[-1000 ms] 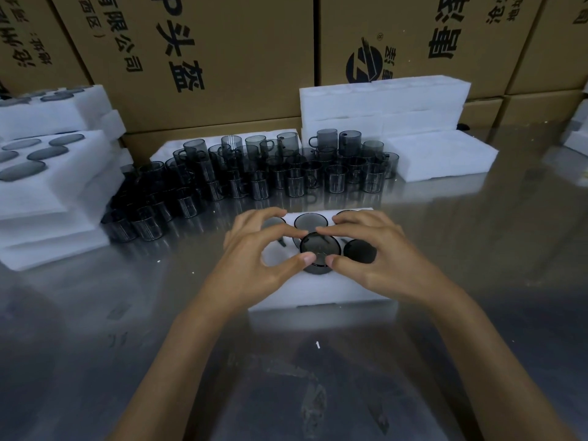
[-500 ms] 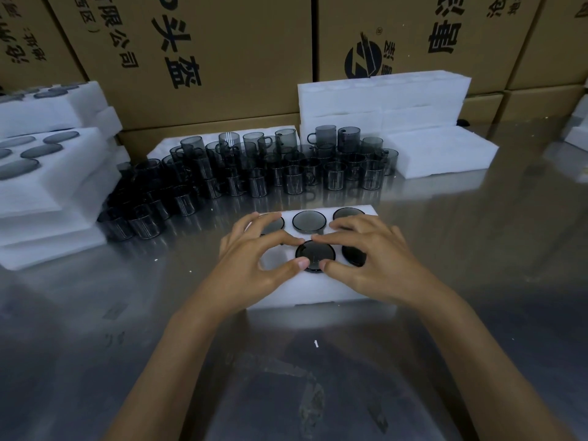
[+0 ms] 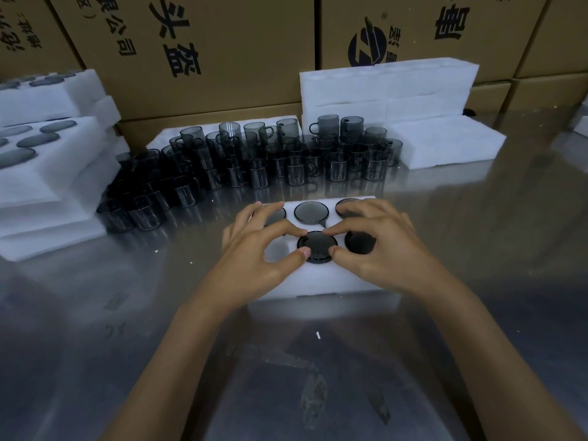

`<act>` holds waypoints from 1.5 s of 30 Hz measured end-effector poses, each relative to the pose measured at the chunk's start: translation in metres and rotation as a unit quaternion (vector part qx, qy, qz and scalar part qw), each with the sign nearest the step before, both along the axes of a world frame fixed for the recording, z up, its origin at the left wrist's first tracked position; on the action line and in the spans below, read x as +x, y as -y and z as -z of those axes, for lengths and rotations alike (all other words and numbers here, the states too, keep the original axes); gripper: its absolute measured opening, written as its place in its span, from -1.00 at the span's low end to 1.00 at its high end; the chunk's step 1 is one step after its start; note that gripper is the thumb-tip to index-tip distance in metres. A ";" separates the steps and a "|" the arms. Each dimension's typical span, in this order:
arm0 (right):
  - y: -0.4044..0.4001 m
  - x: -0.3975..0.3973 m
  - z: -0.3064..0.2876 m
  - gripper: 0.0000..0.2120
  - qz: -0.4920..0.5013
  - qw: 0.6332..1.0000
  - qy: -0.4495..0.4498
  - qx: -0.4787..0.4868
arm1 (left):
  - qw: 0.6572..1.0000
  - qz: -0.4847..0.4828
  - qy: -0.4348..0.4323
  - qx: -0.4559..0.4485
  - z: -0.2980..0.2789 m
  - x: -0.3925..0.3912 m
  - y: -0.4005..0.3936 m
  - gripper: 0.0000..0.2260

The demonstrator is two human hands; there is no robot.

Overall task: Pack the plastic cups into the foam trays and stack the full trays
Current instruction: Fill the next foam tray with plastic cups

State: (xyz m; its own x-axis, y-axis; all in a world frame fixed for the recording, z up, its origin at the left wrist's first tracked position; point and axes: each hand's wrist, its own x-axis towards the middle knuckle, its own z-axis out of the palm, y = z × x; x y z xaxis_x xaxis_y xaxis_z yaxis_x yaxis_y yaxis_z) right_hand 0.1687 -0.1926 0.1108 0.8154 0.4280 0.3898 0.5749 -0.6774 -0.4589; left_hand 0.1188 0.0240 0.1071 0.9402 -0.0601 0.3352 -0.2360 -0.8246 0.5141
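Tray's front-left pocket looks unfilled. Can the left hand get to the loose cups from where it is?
Probably yes: the left hand pinches the front-middle cup, but once it lets go, bare table lies between it and the cups.

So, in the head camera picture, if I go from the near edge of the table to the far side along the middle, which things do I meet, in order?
Bare steel table → foam tray with the two hands on it → cup being pressed in → seated cup in the tray's far row → cluster of loose smoky cups → cardboard boxes.

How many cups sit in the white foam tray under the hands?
4 visible: dark plastic cups at back middle, back right, front middle and front right. The hands may hide others.
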 end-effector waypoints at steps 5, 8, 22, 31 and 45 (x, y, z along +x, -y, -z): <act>-0.001 0.002 0.005 -0.76 0.004 0.999 -0.042 0.028 | 1.000 -0.007 0.004 0.027 0.008 0.002 0.001 -0.70; 0.001 0.004 0.006 -0.77 -0.008 0.998 -0.053 0.024 | 1.000 -0.003 0.009 0.014 0.008 0.001 0.001 -0.79; 0.020 0.037 0.037 -0.71 0.145 0.854 -0.224 0.446 | 0.912 -0.365 0.182 -0.043 0.037 0.040 -0.094 -0.56; 0.018 0.045 0.039 -0.69 0.143 0.854 -0.211 0.454 | 0.901 -0.430 0.054 0.008 0.042 0.063 -0.128 -0.47; 0.024 0.040 0.029 -0.85 0.158 0.879 -0.182 0.410 | 0.917 -0.293 0.146 -0.227 0.036 0.028 -0.080 -0.71</act>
